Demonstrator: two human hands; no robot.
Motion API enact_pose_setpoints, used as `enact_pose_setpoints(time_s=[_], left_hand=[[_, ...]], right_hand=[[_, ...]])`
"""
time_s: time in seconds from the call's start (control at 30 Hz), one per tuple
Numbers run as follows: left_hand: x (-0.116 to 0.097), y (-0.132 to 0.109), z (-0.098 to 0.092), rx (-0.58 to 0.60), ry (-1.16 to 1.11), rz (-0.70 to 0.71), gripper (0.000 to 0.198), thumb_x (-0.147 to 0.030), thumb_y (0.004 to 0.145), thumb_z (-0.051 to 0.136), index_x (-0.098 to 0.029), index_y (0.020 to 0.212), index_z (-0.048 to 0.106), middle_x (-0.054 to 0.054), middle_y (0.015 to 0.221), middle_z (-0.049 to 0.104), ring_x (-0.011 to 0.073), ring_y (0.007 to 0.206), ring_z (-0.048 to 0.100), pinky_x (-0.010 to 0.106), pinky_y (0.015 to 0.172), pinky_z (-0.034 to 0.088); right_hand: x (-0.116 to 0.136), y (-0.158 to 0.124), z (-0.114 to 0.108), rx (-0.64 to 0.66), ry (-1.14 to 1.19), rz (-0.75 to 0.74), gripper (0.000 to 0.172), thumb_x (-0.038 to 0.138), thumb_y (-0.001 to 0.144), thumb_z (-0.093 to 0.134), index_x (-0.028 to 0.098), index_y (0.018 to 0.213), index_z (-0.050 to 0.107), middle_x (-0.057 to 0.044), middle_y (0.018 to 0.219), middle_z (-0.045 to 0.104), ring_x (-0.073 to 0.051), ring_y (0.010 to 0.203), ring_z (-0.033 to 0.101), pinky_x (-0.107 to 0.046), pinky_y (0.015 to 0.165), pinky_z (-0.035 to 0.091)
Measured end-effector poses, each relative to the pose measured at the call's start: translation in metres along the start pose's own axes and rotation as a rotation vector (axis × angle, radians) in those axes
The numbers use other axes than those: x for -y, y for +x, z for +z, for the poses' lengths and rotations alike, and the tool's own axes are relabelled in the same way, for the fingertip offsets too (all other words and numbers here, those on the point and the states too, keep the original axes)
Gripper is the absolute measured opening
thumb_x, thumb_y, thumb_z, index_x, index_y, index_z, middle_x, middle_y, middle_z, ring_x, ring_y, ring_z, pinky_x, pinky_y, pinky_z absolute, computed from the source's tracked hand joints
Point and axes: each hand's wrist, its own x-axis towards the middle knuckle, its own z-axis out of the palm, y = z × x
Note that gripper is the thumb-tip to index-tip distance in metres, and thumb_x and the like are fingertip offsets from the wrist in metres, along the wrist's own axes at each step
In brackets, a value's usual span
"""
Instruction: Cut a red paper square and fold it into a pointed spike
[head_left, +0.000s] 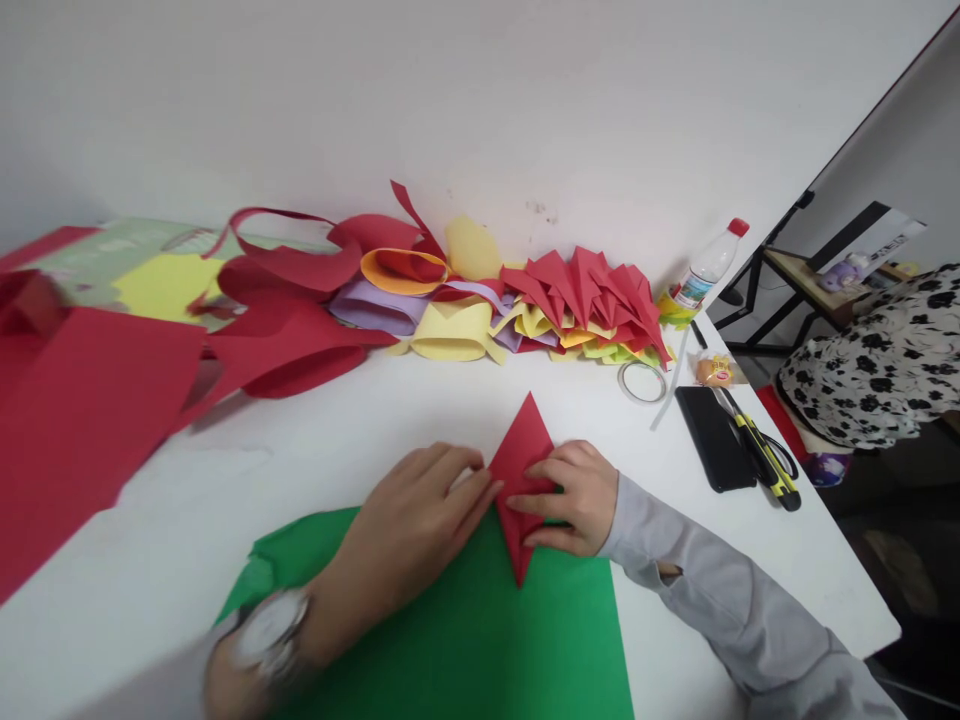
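A red paper (526,435), folded into a narrow diamond, lies over a green paper sheet (480,645), its upper tip reaching past the sheet onto the table. My left hand (416,520), with a watch on its wrist, has its fingers closed at the diamond's left edge; the fingertips are slightly blurred. From the other side my right hand (574,500) lays bent fingers across the middle of the red paper, holding it against the sheet. The left end of the green sheet is crumpled.
Along the wall stand folded red papers (585,285), a yellow paper piece (454,330) and curled red papers (300,340). To the right are a bottle (701,275), a tape roll (642,382), a black phone (715,438) and a yellow-black cutter (776,470). A large red sheet (90,400) lies left.
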Motion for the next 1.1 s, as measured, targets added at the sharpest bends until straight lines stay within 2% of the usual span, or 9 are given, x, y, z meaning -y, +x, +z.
enact_pose_setpoints(time_s=[0.03,0.1,0.17,0.27,0.37,0.47,0.63,0.8,1.1], left_hand=[[-0.003,-0.007,-0.003,-0.011,0.010,0.090,0.030,-0.019,0.098,0.040,-0.015,0.091,0.070,0.010,0.092,0.070,0.0238,0.086,0.065,0.039,0.078,0.054],[-0.006,-0.021,-0.006,0.042,-0.017,0.241,0.031,-0.018,0.098,0.039,-0.017,0.108,0.069,0.009,0.112,0.071,0.0243,0.106,0.064,0.040,0.092,0.052],[-0.006,-0.030,-0.005,0.120,-0.049,0.284,0.034,-0.024,0.098,0.041,-0.018,0.124,0.062,0.009,0.127,0.066,0.0250,0.119,0.059,0.041,0.101,0.048],[-0.003,-0.035,-0.001,0.184,-0.066,0.270,0.042,-0.033,0.098,0.044,-0.018,0.137,0.051,0.010,0.136,0.059,0.0260,0.126,0.054,0.042,0.105,0.046],[-0.001,-0.035,0.002,0.196,-0.037,0.291,0.045,-0.037,0.098,0.047,-0.018,0.139,0.049,0.010,0.139,0.056,0.0265,0.128,0.053,0.043,0.106,0.045],[-0.001,-0.035,0.001,0.203,-0.011,0.306,0.047,-0.036,0.098,0.048,-0.015,0.139,0.049,0.012,0.140,0.055,0.0273,0.129,0.052,0.043,0.107,0.044],[0.000,-0.037,0.002,0.240,-0.073,0.277,0.050,-0.035,0.097,0.049,-0.019,0.144,0.043,0.010,0.142,0.052,0.0268,0.131,0.049,0.041,0.109,0.042],[0.002,-0.038,0.003,0.246,-0.142,0.253,0.053,-0.036,0.096,0.051,-0.022,0.146,0.040,0.008,0.143,0.052,0.0256,0.133,0.047,0.040,0.112,0.038],[0.002,-0.037,0.009,0.266,-0.084,0.236,0.063,-0.048,0.095,0.049,-0.018,0.148,0.035,0.013,0.146,0.047,0.0285,0.134,0.045,0.044,0.110,0.038]], right_hand=[[0.000,0.000,0.000,0.003,-0.002,-0.002,0.046,0.061,0.089,0.053,0.027,0.115,0.068,-0.008,0.105,0.063,-0.023,0.094,0.052,-0.042,0.084,0.040],[0.000,0.001,0.000,0.015,-0.012,0.000,0.046,0.062,0.088,0.054,0.027,0.114,0.068,-0.008,0.106,0.063,-0.023,0.095,0.052,-0.042,0.084,0.040],[0.000,0.001,0.001,0.016,-0.019,0.003,0.045,0.062,0.087,0.055,0.026,0.112,0.068,-0.008,0.106,0.063,-0.023,0.095,0.053,-0.042,0.084,0.041],[-0.001,0.000,0.004,-0.036,-0.010,0.001,0.050,0.062,0.086,0.056,0.021,0.111,0.068,-0.010,0.103,0.065,-0.023,0.094,0.055,-0.041,0.083,0.045],[-0.002,-0.003,0.007,-0.139,0.022,-0.035,0.051,0.061,0.085,0.058,0.015,0.104,0.068,-0.012,0.096,0.068,-0.022,0.090,0.058,-0.038,0.082,0.050],[-0.004,-0.005,0.009,-0.223,0.036,-0.075,0.047,0.060,0.084,0.062,0.015,0.094,0.069,-0.012,0.093,0.070,-0.022,0.087,0.060,-0.036,0.079,0.052],[-0.005,-0.006,0.009,-0.172,0.019,-0.056,0.047,0.061,0.081,0.065,0.016,0.095,0.069,-0.012,0.094,0.070,-0.023,0.089,0.061,-0.038,0.079,0.053],[-0.004,-0.005,0.008,-0.174,0.023,-0.055,0.048,0.061,0.082,0.064,0.015,0.095,0.069,-0.012,0.094,0.070,-0.023,0.089,0.062,-0.038,0.077,0.054],[-0.013,0.002,0.000,-0.223,-0.019,-0.081,0.045,0.056,0.087,0.061,0.013,0.098,0.070,-0.012,0.096,0.073,-0.025,0.101,0.064,-0.041,0.085,0.052]])
